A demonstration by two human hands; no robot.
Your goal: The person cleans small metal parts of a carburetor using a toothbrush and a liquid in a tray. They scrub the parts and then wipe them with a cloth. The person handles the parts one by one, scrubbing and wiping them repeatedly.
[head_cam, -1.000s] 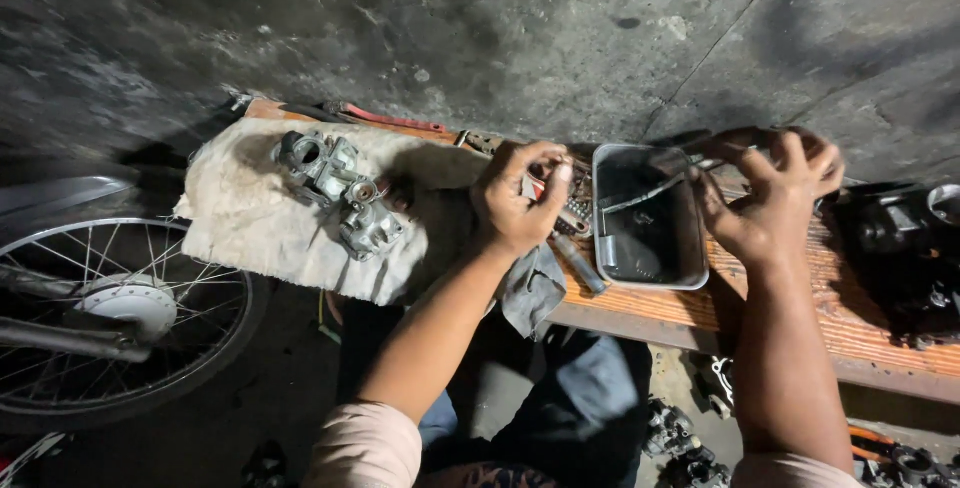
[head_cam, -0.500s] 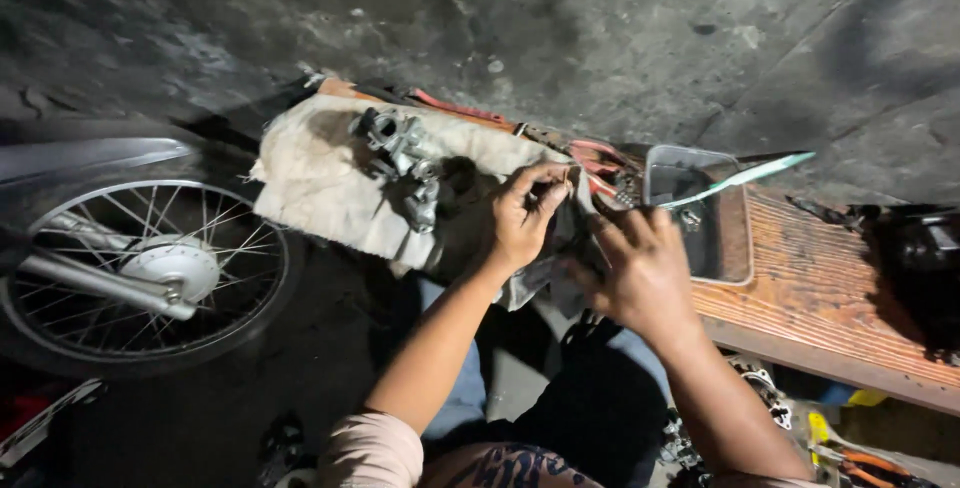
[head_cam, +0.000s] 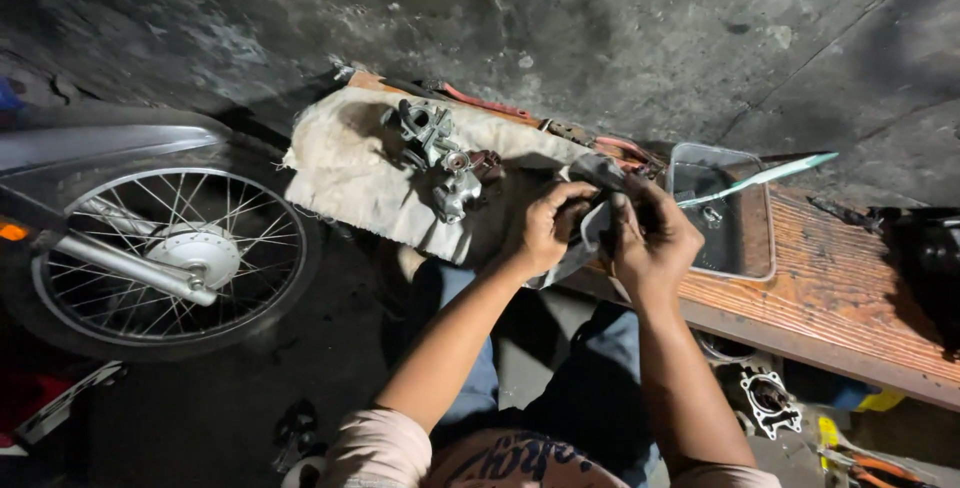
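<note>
My left hand (head_cam: 548, 225) and my right hand (head_cam: 655, 239) meet above the edge of a wooden bench (head_cam: 840, 298). Both grip a grey rag (head_cam: 592, 230) bunched between them; whatever small part sits inside the rag is hidden by my fingers. Left of my hands, a metal carburettor (head_cam: 440, 156) lies on a dirty white cloth (head_cam: 350, 173) spread over the bench end.
A rectangular metal tray (head_cam: 752, 220) with small parts stands just right of my hands, a long thin tool (head_cam: 760, 178) resting across it. A motorcycle wheel (head_cam: 160, 248) is at the left. A dark object (head_cam: 925, 258) sits at the bench's right end. Engine parts (head_cam: 768, 398) lie on the floor.
My right hand has come from the tray side to meet the left, and both now close on the rag. The view has shifted right and nearer to the bench.
</note>
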